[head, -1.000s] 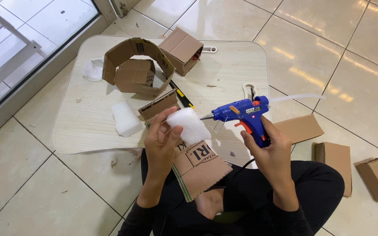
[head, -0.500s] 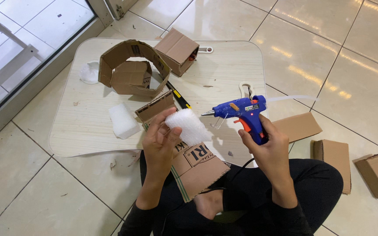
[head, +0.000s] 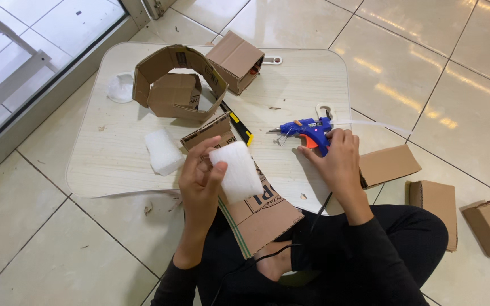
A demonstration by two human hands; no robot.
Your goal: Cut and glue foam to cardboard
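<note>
The left hand (head: 199, 178) is raised over the near edge of the low table (head: 114, 164), thumb and fingers pinched on a white foam block (head: 236, 171) that it holds tilted above a long strip of corrugated cardboard (head: 259, 209) — the strip runs from the table down toward the person's lap at about 5 o'clock.

The right hand (head: 338, 161) rests on the table at 3 o'clock from the foam, its fingers wrapped round the handle of a blue hot glue gun (head: 307, 130). The gun lies low on the tabletop with its nozzle pointing toward 9 o'clock, and a clear glue stick (head: 370, 124) pokes out of its back toward 3 o'clock (an orange trigger shows under the body).

A second white foam piece (head: 164, 152) lies on the table at 9 o'clock from the left hand, just beside a small folded cardboard piece (head: 206, 131). A yellow-and-black utility knife (head: 237, 126) lies next to that. Further up, at 12 o'clock, stand a curved cardboard arch (head: 171, 62) and a small cardboard box (head: 235, 60).

On the tiled floor at 3 o'clock — well apart from the table — lie three more cardboard pieces (head: 438, 207).
</note>
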